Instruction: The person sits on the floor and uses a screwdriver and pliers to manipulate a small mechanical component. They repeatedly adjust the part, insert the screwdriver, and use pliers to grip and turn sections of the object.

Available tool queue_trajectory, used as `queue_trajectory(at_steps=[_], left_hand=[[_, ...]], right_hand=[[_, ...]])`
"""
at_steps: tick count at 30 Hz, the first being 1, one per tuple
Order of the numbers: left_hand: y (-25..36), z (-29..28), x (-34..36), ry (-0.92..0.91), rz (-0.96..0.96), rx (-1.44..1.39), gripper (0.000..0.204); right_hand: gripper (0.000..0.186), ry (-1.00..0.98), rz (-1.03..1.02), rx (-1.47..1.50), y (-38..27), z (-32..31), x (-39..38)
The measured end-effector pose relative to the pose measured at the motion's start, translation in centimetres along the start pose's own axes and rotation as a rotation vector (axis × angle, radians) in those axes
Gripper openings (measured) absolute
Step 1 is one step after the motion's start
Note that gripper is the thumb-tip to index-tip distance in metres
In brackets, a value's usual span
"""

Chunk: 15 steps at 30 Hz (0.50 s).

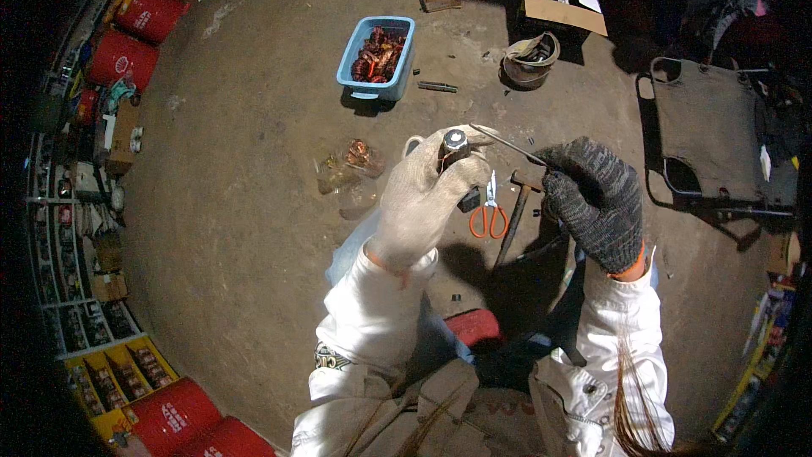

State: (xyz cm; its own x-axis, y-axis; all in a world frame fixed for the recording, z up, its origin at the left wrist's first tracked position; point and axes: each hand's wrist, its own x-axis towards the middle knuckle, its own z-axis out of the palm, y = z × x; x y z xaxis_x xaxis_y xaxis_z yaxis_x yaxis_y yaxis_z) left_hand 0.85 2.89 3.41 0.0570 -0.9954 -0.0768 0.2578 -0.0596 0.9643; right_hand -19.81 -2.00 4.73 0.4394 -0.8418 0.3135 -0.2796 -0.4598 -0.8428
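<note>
My left hand (pixel 427 195), in a cream knitted glove, is closed around a small dark block with a pale round spot (pixel 455 140) on its upper end. A thin copper-coloured strand shows beside the block. My right hand (pixel 592 199), in a dark grey glove with an orange cuff, pinches a thin dark metal rod (pixel 512 145). The rod's far end reaches over the fingers of my left glove; whether it touches them I cannot tell. Below, between my hands, lie orange-handled scissors (pixel 490 211) and a hammer (pixel 518 203) on the floor.
A blue tub (pixel 379 95) of copper-coloured scrap stands ahead, beside a short dark bar (pixel 437 86). Clear bags (pixel 338 176) with copper bits lie left. Farther right are a bucket-like bag (pixel 531 61), an open carton (pixel 562 13) and a folding cot (pixel 709 123). Red drums (pixel 125 59) and shelves line the left.
</note>
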Motion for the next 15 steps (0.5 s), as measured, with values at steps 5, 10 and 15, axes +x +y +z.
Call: queue_trajectory(at_steps=[5, 10, 15], left_hand=[[-0.2, -0.4, -0.3, -0.100, 0.024, -0.164, 0.037], [-1.0, -0.6, 0.0, -0.179, 0.135, -0.320, 0.039], [-1.2, -0.3, -0.2, -0.155, 0.187, -0.344, 0.043]], right_hand=[[0.023, -0.045, 0.039, 0.027, 0.3, -0.3, -0.2], [0.022, -0.033, -0.106, -0.017, 0.1, -0.9, -0.1], [0.020, -0.021, -0.157, -0.063, -0.2, -1.0, -0.2]])
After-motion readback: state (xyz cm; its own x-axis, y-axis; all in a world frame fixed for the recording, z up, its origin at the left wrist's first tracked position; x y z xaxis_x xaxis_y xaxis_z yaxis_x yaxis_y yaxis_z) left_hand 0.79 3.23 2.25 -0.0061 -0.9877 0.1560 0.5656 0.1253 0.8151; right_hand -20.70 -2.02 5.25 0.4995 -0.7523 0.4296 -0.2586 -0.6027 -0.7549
